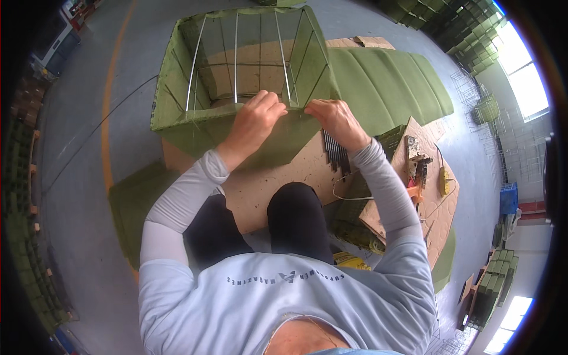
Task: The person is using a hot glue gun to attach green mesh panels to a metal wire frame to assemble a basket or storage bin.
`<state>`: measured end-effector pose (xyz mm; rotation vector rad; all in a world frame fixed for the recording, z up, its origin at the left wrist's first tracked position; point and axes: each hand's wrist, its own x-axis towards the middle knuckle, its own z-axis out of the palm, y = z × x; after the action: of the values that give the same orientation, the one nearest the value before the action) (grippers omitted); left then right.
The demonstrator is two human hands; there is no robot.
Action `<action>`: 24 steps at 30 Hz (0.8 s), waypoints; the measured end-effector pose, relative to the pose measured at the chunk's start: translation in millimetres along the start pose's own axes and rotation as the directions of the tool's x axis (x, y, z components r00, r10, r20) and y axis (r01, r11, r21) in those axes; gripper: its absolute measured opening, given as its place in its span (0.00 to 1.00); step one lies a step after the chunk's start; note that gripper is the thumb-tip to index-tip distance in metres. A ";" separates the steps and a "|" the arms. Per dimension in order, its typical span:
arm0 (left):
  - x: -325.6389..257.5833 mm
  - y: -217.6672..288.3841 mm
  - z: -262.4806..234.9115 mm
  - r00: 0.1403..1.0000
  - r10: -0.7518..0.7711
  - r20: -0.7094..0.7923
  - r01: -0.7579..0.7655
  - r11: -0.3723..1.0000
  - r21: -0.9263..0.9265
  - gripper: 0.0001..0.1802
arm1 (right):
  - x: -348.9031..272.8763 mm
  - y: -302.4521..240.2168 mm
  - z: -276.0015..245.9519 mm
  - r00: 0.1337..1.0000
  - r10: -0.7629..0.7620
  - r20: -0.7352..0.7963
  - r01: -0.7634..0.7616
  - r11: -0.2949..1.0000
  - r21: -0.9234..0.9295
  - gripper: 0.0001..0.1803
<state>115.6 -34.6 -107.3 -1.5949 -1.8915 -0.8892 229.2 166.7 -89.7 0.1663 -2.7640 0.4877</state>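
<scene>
A box of green fabric [239, 139] over a wire frame stands before me, its open side facing up. Several pale metal rods [235, 65] cross that opening, and darker wires show inside. At the near rim my left hand [253, 120] is closed, thumb and fingertips pinching the fabric edge. A short way to the right, my right hand [338, 121] pinches the same rim near the corner. Whether a thin thread or tie is also between the fingertips is too small to tell.
Brown cardboard [260, 192] lies under the box. A green padded sheet [393, 89] spreads to the right. Dark rods [335, 155] lie beside my right wrist. Nearer, a tool with an orange handle [416, 192] rests on a cardboard-topped crate. Green stacks line both sides.
</scene>
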 end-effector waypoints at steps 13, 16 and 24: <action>-67.3 -40.6 -127.1 0.974 -0.051 0.221 0.093 0.978 -0.188 0.09 | -16.6 -73.3 -33.2 0.831 -0.232 -0.506 0.298 0.953 0.052 0.16; -80.4 -17.1 -120.6 0.995 -0.068 0.069 0.072 0.996 -0.058 0.14 | -36.1 -67.1 -3.8 0.867 -0.412 -0.279 0.451 0.888 0.091 0.16; -62.1 35.2 -73.9 0.985 0.166 0.035 -0.168 0.984 0.058 0.18 | -18.1 -70.5 13.8 0.875 -0.448 -0.186 0.457 0.890 0.006 0.19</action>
<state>159.2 -127.3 -98.9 -1.7096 -1.7569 -0.7333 254.0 97.0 -86.0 0.7264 -2.4227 0.4187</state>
